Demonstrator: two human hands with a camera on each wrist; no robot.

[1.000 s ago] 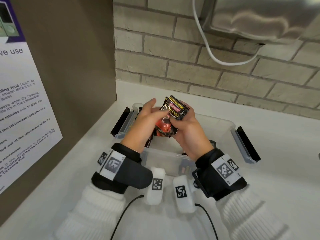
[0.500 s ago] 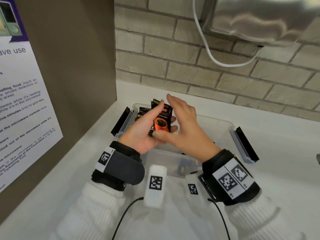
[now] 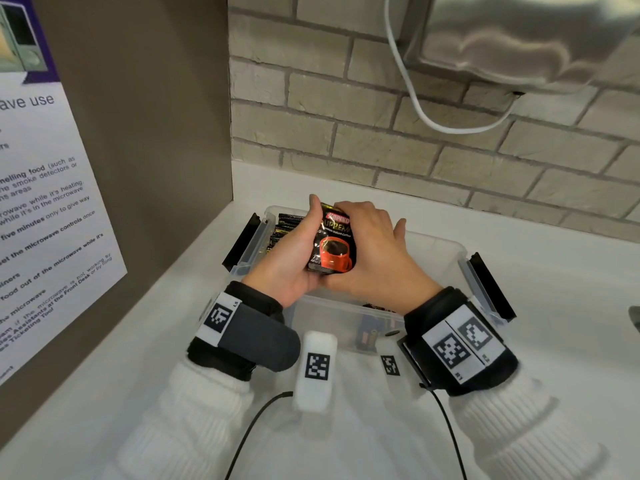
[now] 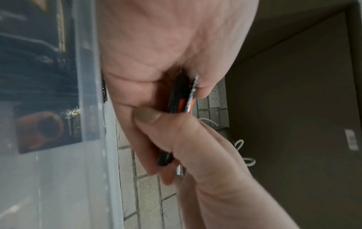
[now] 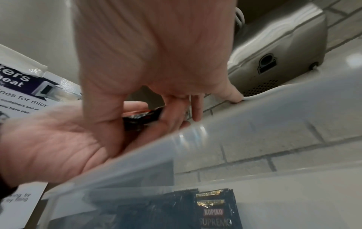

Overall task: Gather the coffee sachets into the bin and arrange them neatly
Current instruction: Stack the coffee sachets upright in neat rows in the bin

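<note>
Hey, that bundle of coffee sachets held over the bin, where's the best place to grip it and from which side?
Grip the stack of sachets across its flat faces, along the long side edges, one hand coming from each side, much as the left hand and right hand clasp it now. The packets are thin, flat and stacked, so squeezing the faces probably keeps them aligned for lowering into the bin.

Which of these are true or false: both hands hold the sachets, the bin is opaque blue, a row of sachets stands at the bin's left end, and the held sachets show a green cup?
1. Both the left hand and the right hand hold the stack of coffee sachets. True.
2. The bin is opaque blue. False: it is clear plastic.
3. A row of sachets stands at the bin's left end. True.
4. The held sachets show a green cup. False: the front sachet shows an orange-red cup.
</note>
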